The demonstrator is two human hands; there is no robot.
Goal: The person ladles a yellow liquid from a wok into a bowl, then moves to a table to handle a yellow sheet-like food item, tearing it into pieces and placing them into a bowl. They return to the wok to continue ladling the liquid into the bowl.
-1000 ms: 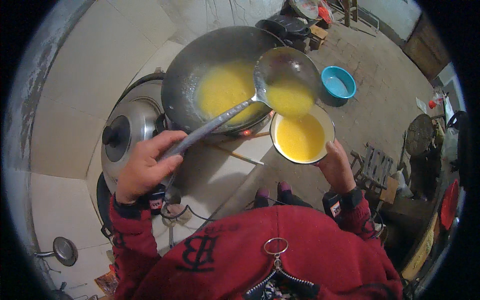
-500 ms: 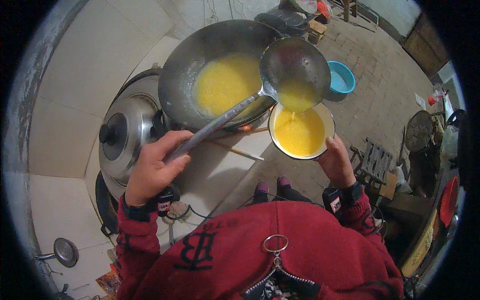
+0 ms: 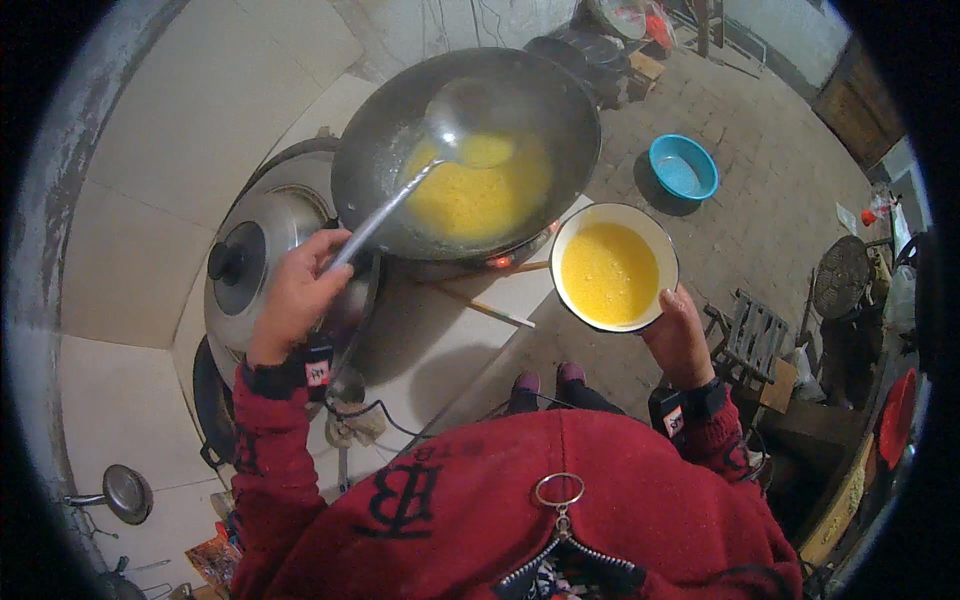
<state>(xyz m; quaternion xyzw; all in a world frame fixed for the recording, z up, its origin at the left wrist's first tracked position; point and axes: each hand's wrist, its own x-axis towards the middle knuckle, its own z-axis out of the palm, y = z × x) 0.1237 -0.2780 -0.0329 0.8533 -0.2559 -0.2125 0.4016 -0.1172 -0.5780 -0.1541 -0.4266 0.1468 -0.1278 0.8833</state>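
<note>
My left hand (image 3: pixel 297 295) is closed round the handle of a big metal ladle (image 3: pixel 385 212). The ladle's bowl is over the inside of a dark wok (image 3: pixel 370 165), with some yellow liquid in it. More of the yellow, soupy liquid (image 3: pixel 470 205) pools in the bottom of the wok. Out to the right, my right hand (image 3: pixel 682 340) grips a white bowl (image 3: pixel 664 250) with a dark rim by its side. Yellow liquid with small bubbles fills much of that bowl, held level beside the wok.
A lidded metal pot (image 3: pixel 275 235) stands left of the wok. Chopsticks (image 3: pixel 480 305) lie on the tiled counter (image 3: pixel 430 350) below it. On the brick floor sit a blue basin (image 3: pixel 684 168) and a small slatted stool (image 3: pixel 752 335). A small pan (image 3: pixel 128 494) is at lower left.
The ladle has moved left from over the bowl, where it was pouring, to inside the wok. The bowl has shifted only slightly in the view.
</note>
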